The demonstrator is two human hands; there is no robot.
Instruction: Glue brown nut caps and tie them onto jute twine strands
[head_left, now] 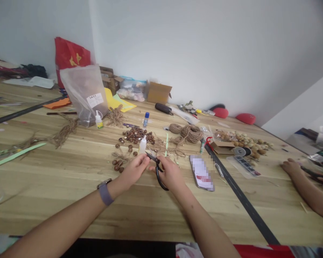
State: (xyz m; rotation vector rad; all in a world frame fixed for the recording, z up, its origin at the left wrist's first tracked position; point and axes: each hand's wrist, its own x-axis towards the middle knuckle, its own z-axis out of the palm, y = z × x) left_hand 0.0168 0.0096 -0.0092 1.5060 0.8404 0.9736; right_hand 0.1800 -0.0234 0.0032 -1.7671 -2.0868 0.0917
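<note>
Held above the worktop (pixel 140 218), inward from its front edge, black scissors (pixel 157 162) sit in a person's right hand (pixel 172 175), fingers wrapped around the handles. The blade tips reach the left hand (pixel 134 170), its fingers pinched together; anything between them is too small to tell.

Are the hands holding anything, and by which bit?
The right hand holds scissors by the handles. The left hand looks pinched; I can't tell what's in it.
</note>
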